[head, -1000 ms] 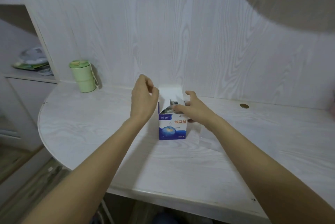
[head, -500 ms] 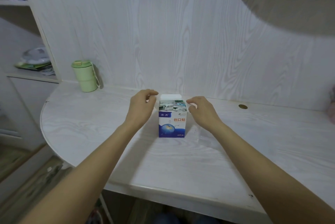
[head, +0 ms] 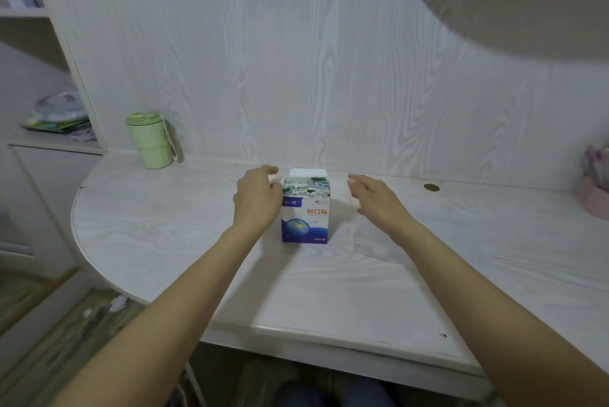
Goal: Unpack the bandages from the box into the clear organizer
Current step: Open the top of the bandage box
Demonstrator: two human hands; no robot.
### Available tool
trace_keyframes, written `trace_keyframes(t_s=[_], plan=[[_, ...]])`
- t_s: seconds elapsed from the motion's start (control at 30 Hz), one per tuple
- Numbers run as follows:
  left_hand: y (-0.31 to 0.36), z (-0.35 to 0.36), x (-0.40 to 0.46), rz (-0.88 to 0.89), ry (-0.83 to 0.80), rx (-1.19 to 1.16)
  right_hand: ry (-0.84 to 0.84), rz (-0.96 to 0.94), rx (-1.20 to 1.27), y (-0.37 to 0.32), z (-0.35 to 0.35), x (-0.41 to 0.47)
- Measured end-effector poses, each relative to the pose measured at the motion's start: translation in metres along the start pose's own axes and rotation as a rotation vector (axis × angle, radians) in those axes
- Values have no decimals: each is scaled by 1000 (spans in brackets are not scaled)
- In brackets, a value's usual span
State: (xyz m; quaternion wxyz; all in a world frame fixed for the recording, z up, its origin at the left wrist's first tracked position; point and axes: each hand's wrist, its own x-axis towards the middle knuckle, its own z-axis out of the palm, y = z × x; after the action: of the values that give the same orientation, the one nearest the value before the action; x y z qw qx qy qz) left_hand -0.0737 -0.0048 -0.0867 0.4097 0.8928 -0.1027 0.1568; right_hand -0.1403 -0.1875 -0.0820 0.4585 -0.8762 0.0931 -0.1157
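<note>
Left hand [head: 256, 200] curled against the left side of the bandage box [head: 305, 211], fingers at its top edge. Right hand [head: 375, 197] loose, fingers apart, holding nothing, at 3 o'clock from it. Box upright mid-tabletop [head: 184, 225], flap raised, bandages [head: 306, 186] showing. Green cup [head: 151, 139] at 10 o'clock.

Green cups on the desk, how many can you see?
1. The green cup stands upright at the desk's back left corner, against the wall, left of the bandage box. None seem hidden.
</note>
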Motion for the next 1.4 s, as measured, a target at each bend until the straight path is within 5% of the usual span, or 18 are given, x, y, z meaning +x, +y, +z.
trace_keyframes(t_s=[0.13,0.23,0.4,0.67,0.83,1.23,1.4], plan=[[41,6,-25,390,28,-84,-5,-42,-189,20,-46,-28],[66,29,-40,646,-297,58,-1,14,-382,41,-73,-46],[84,81,-53,678,-744,648,-177,179,-825,61,-92,-72],[103,94,-64,822,-647,930,-86,20,-1223,67,-79,-76],[120,99,-72,886,-720,1052,-202,-171,-1431,64,-69,-72],[124,94,-77,854,-711,1030,-149,-214,-1398,66,-71,-83],[116,83,-65,852,-702,996,-77,-74,-1273,66,-78,-87]])
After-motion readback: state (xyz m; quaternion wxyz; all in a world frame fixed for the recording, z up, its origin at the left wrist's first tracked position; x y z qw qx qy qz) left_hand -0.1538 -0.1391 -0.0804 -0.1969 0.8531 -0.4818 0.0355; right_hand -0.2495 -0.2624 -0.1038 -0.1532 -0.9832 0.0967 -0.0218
